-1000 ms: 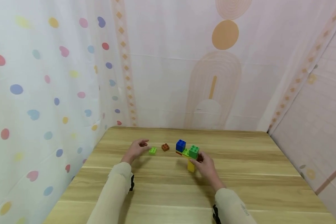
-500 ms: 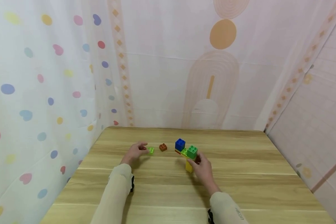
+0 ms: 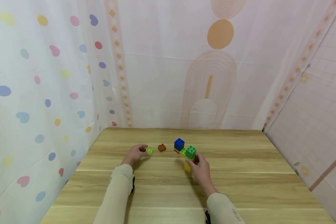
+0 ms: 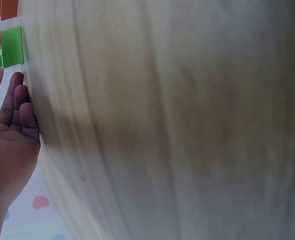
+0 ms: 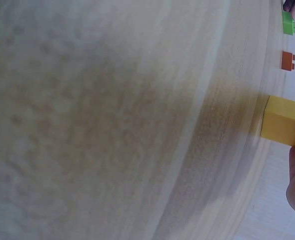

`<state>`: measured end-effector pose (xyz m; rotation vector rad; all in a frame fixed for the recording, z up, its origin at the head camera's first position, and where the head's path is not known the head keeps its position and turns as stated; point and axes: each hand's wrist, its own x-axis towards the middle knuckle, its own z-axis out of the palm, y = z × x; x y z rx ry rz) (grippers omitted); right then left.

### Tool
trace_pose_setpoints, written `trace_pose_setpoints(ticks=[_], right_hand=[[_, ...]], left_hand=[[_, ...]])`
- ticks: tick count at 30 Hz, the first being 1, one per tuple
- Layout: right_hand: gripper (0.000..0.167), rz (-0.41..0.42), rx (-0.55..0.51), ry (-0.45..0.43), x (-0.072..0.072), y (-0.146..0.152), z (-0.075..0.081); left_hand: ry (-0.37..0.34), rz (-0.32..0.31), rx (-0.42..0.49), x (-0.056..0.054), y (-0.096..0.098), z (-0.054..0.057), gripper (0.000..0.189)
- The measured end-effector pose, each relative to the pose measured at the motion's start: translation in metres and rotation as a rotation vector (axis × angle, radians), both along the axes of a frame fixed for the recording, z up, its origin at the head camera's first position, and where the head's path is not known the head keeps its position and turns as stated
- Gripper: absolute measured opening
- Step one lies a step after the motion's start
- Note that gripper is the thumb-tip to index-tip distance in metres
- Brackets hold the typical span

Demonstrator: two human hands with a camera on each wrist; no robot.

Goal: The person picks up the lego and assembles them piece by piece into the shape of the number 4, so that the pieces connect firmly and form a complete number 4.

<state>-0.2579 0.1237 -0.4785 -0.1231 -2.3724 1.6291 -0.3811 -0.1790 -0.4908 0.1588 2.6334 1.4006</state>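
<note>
My right hand grips an upright assembly of toy building bricks by its right side, thumb in front. That assembly has a yellow brick column, a lime piece, a green brick on top and a blue brick at its far left end. In the right wrist view the yellow column stands on the table. My left hand is low at the table beside a loose lime green brick, thumb and fingers apart around its near side. The left wrist view shows the brick just past the fingertips.
A brown brick lies on the wooden table between the loose lime brick and the assembly. Patterned curtains hang behind the table's far edge and along both sides.
My left hand has come down and forward to the loose lime brick. The right hand keeps its grip on the assembly. The head view has shifted slightly.
</note>
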Motion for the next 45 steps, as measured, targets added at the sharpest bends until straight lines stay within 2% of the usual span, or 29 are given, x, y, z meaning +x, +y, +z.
trace_pose_setpoints(ticks=[8,14,24,30,33,38,40,45], right_hand=[[0.034,-0.009,0.01,0.006,0.001,-0.003,0.0],[0.034,-0.011,-0.006,-0.01,0.0,-0.002,-0.001],[0.031,-0.005,-0.014,-0.019,0.001,-0.001,-0.001],[0.031,0.0,-0.011,-0.023,0.001,0.0,0.0],[0.031,0.006,-0.015,-0.027,0.001,0.002,0.0],[0.032,0.025,-0.026,-0.038,0.0,0.004,0.0],[0.033,0.033,-0.034,-0.04,0.0,0.005,0.0],[0.033,0.049,-0.041,-0.046,-0.002,0.007,0.0]], left_hand=[[0.026,-0.015,-0.044,0.002,0.003,-0.001,0.053],[0.063,-0.017,-0.061,0.001,0.006,-0.002,0.041],[0.062,0.034,-0.047,0.005,0.001,0.0,0.031],[0.092,0.064,-0.032,0.008,-0.005,0.005,0.029],[0.071,0.078,0.019,0.011,-0.008,0.009,0.029],[-0.029,0.107,0.206,0.015,-0.013,0.018,0.033],[-0.021,0.103,0.178,0.015,-0.014,0.022,0.034],[0.049,0.05,0.006,0.011,-0.015,0.032,0.037]])
